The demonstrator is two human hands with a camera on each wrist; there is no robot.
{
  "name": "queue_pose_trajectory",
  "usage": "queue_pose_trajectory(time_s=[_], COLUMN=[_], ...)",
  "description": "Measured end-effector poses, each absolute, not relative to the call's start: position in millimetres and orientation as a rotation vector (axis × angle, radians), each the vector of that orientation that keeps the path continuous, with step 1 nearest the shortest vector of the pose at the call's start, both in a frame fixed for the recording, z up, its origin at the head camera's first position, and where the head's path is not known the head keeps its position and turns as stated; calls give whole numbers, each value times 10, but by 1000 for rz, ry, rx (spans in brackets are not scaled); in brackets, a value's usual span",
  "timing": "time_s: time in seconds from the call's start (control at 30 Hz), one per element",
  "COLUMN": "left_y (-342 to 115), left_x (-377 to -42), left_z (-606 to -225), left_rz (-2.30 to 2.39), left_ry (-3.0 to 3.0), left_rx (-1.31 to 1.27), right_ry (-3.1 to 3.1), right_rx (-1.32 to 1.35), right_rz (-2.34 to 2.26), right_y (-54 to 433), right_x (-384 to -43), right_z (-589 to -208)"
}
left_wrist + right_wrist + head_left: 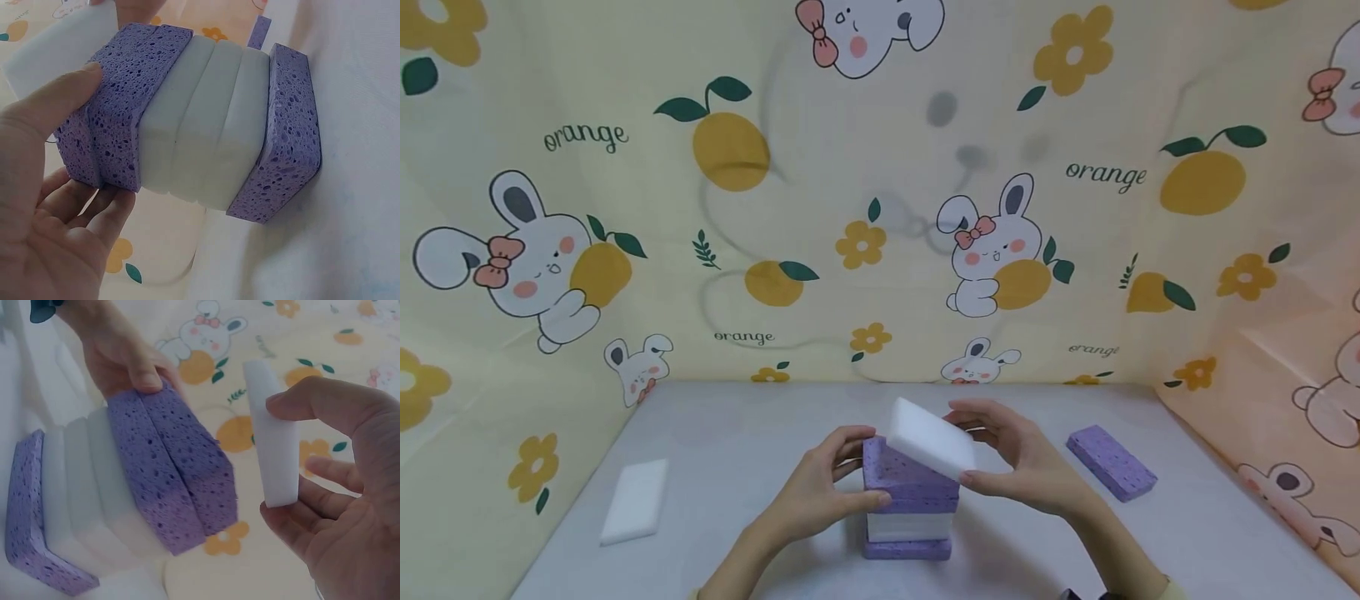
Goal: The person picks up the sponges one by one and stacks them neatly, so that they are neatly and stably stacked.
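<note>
A cream backdrop point(827, 158) printed with rabbits point(992, 250), oranges point(731, 152) and flowers point(861, 244) rises behind a pale grey table point(745, 433).

Forward head, close wrist views on shared stack point(912, 503)

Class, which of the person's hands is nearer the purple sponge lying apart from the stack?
Right. The right hand, holding a white block, is left of the lone purple sponge; the left hand is farther left, gripping the stack near its top.
</note>
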State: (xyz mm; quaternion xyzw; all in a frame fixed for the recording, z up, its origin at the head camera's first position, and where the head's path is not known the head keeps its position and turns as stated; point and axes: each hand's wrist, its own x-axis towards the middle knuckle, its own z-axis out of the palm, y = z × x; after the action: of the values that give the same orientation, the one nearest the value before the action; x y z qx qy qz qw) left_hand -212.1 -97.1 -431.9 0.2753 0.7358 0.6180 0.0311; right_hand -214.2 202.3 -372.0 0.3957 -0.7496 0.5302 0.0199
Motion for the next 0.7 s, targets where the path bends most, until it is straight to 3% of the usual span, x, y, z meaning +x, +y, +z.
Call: queue_pose_trajectory(time_s=[0.7], left_y=[-946], left_x=[-2125], left_z=[-4312], left_rz=[1896], left_ry=[2287], left_rx=[801], right_ry=[-2425], right_rx=[1209], right_rz=[1401], right_y=[1793], right_x=[-2199], right_z=[-3893])
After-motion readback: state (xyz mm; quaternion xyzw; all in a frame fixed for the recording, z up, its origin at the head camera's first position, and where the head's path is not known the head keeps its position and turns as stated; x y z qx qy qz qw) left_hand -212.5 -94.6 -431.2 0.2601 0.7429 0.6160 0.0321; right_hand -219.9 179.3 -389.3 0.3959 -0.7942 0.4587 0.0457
